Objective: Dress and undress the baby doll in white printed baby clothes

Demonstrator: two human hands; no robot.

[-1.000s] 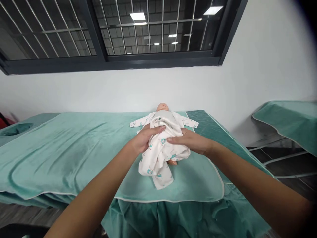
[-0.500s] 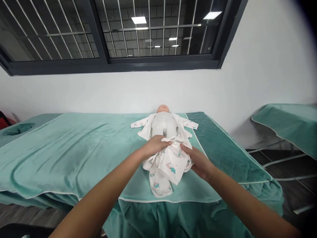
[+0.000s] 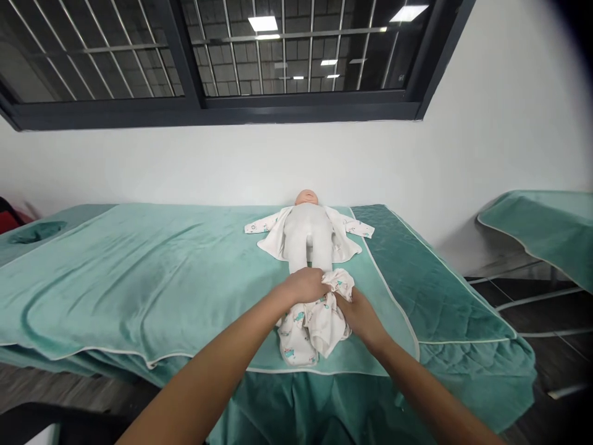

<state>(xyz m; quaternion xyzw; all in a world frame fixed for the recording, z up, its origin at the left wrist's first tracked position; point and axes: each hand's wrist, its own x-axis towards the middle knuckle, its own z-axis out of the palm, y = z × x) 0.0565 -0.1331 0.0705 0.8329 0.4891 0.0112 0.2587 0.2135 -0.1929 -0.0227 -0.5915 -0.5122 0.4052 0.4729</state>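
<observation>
A baby doll [image 3: 308,225] lies on its back on the green bed cover, head toward the wall. An open white baby jacket [image 3: 273,240] with printed sleeves is spread under and around it, both arms out sideways. Bunched white baby pants [image 3: 296,337] with a teal print surround the doll's lower legs, whose feet are hidden in the cloth. My left hand [image 3: 306,285] is closed on the gathered pants at the left. From the right, my right hand [image 3: 364,315] pinches the same fabric.
The green velvet cover [image 3: 115,272] spreads far to the left over the bed. A darker quilted sheet [image 3: 430,290] shows on the right. A wall and a barred window [image 3: 296,62] stand behind. Another green-covered bed [image 3: 546,228] with metal legs is at the far right.
Both hands have drawn the pants down toward me, so more of the doll's legs shows. The cloth is more tightly bunched. The camera view has shifted slightly.
</observation>
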